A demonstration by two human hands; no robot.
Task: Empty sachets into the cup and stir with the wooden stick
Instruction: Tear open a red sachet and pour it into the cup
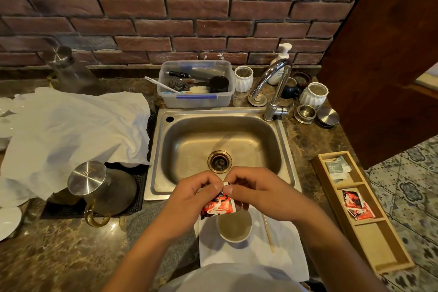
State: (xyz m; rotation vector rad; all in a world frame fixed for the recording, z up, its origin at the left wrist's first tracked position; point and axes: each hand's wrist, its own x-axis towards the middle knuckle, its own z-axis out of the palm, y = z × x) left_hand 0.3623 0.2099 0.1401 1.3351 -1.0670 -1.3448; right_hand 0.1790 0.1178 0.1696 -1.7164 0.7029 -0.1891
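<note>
Both hands are up in front of the sink (288,140). The left hand (189,199) and right hand (263,193) pinch the top edge of a red sachet (218,206) together. It hangs above the cup (234,226). The wooden stick (267,232) lies beside the cup on a white napkin (279,258).

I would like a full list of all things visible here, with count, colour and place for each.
sachet: one, red-white, pinched above cup
cup: one, white, on napkin
wooden stick: one, tan, right of cup
napkin: one, white, near edge
wooden tray: one, tan, right counter
sink: one, steel, centre
faucet: one, chrome, behind sink
plastic tub: one, clear, behind sink
cloth: one, white, left
left hand: holds sachet
right hand: holds sachet
</note>
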